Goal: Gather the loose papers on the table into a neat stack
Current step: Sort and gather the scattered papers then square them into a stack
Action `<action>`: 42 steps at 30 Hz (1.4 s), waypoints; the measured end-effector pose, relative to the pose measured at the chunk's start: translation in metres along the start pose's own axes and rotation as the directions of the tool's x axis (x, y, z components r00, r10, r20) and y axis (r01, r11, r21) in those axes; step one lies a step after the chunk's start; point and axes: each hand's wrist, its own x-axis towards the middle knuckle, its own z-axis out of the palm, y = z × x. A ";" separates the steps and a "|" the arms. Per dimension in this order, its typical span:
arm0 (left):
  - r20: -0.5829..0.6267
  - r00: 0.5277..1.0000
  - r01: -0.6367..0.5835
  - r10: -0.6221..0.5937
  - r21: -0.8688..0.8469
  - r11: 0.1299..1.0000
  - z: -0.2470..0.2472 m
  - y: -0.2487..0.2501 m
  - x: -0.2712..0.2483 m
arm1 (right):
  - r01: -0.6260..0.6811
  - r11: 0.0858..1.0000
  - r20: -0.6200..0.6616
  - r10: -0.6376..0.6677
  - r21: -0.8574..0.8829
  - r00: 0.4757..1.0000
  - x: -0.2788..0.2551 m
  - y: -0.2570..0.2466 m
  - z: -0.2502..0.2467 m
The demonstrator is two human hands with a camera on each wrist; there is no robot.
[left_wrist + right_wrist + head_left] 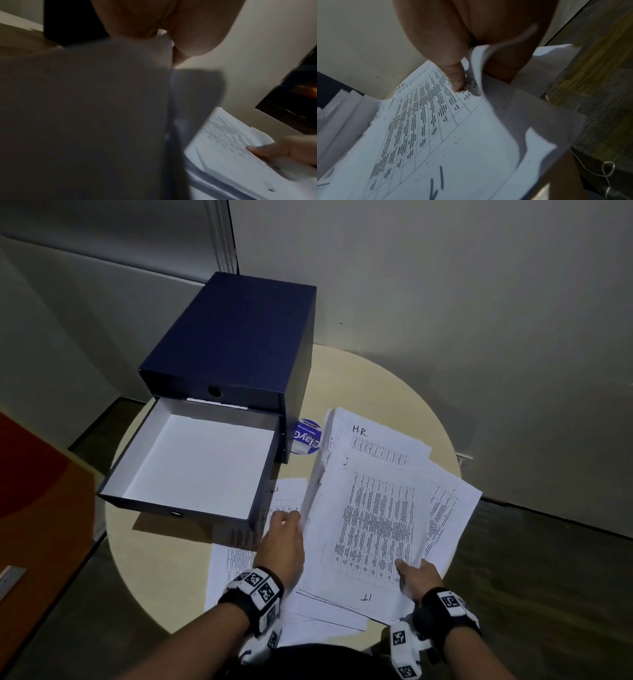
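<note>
Both hands on the papers (373, 529) now: the right hand (419, 577) grip is clamped on the near right corner, thumb on top, and the left hand (282, 542) grip pinches the lifted left edge. The fanned bundle sits over the round bench (154, 570), beside the open drawer (191, 463).
</note>
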 end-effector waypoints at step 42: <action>-0.664 0.638 -0.432 0.391 0.111 0.895 -0.183 0.141 -0.015 | -0.035 0.999 0.058 0.033 0.028 0.998 0.006 0.011 0.002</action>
